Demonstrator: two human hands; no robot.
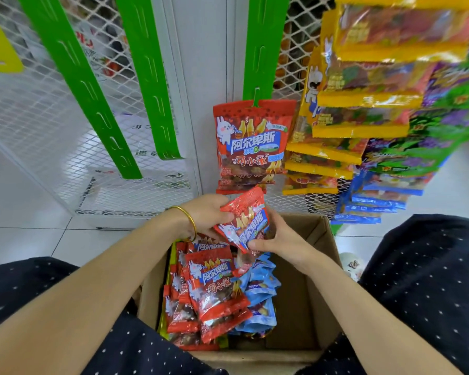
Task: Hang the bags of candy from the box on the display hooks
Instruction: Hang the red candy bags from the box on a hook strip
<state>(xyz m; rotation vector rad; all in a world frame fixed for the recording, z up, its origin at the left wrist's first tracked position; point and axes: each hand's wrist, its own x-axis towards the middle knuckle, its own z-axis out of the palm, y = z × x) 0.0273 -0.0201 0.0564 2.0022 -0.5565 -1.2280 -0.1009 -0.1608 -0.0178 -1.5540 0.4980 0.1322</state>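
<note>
Both hands hold one red candy bag (245, 219) just above the open cardboard box (309, 280). My left hand (206, 213), with a gold bangle on the wrist, grips the bag's upper left edge. My right hand (275, 239) pinches its lower right corner. Inside the box lie more red bags (214, 288) on the left and blue bags (260, 290) beside them. A red bag (251, 139) of the same kind hangs on the green hook strip (260, 50) straight ahead, with others under it.
Two bare green hook strips (146, 77) hang on the white mesh panel (33, 109) at left. Yellow (363, 98), purple-green (444, 109) and blue bags (377, 201) fill the strips at right. My knees in dotted dark fabric flank the box on the white tiled floor.
</note>
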